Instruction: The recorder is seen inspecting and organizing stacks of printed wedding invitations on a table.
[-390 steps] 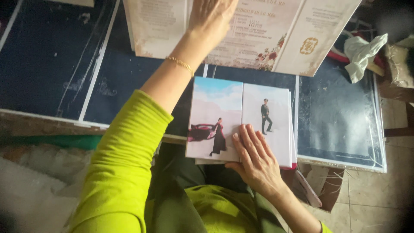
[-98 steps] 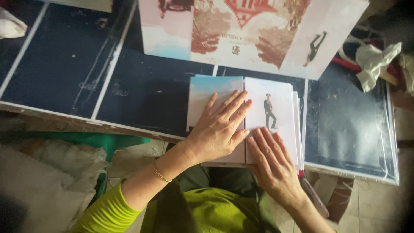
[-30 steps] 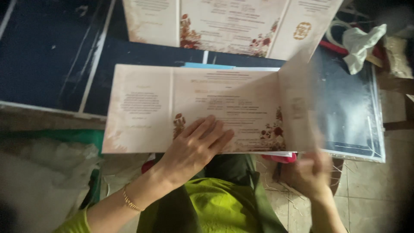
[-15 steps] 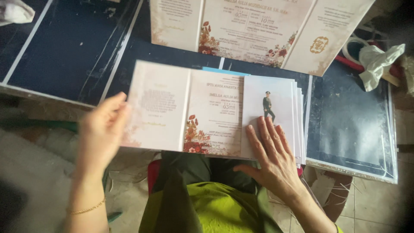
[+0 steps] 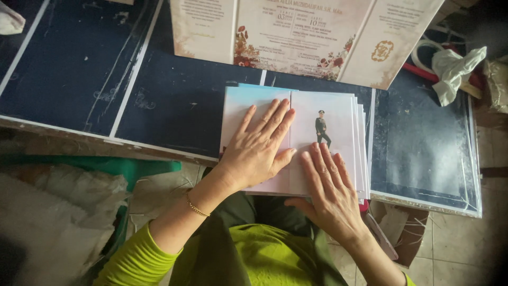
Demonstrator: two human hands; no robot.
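Both hands lie flat and open, palms down, on a stack of folded cards [image 5: 296,140] at the near edge of the dark blue worktop [image 5: 174,100], directly in front of the person. The left hand [image 5: 259,148] presses the left panel of the top card, fingers spread and pointing up and to the right; the right hand [image 5: 330,193] rests on the lower right panel, fingers pointing away from the body. Neither hand grips anything. The stack's long axis runs left to right, its edges fanned slightly on the right side, and both hands are equally close to it. The top card is pale blue and white with a small standing figure in dark clothes printed just above the right hand. Beyond the stack lies a wide unfolded cream card [image 5: 307,37] with red floral corners and a gold emblem. A crumpled white cloth [image 5: 455,71] sits at the far right.
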